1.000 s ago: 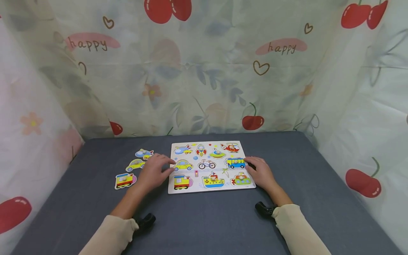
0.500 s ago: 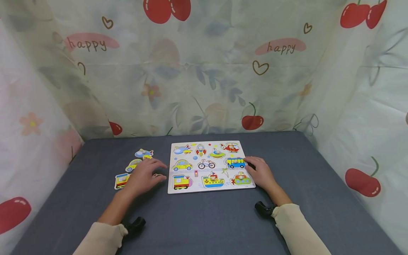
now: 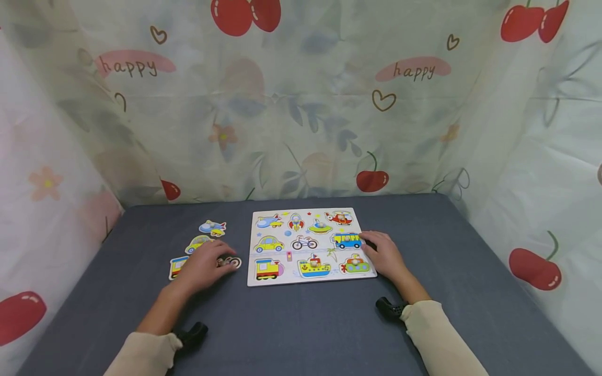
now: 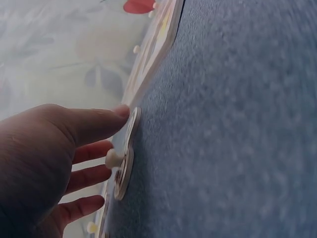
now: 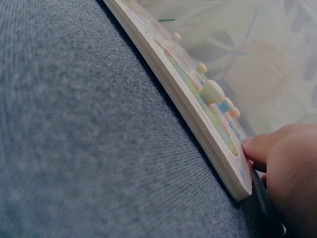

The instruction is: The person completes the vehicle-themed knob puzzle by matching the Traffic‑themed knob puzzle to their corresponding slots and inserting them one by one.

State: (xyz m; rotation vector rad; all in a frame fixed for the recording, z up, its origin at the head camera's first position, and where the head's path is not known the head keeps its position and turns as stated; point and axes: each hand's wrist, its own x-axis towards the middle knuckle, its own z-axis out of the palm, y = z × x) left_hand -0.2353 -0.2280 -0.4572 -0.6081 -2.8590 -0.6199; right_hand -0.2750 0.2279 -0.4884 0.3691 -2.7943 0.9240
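Note:
My left hand (image 3: 203, 265) is over a loose bicycle puzzle piece (image 3: 234, 262) on the table, left of the puzzle board (image 3: 310, 281). In the left wrist view the thumb (image 4: 106, 121) reaches the piece's edge. The other fingers spread behind its pale knob (image 4: 114, 158), not closed round it. The board has pictures of vehicles, several with knobbed pieces set in. My right hand (image 3: 385, 256) rests at the board's right edge, beside the bus piece (image 3: 346, 241). In the right wrist view its thumb (image 5: 255, 146) touches the board near a corner.
Loose plane (image 3: 212, 227), car (image 3: 196, 243) and train (image 3: 176, 266) pieces lie at the left, the car and train partly hidden by my left hand. A dark cloth covers the table (image 3: 301, 329). A patterned curtain (image 3: 301, 130) hangs behind and on both sides.
My left hand has moved left and toward me, from the board's left edge to the bicycle piece, which has come into view beneath it. The right hand has stayed put.

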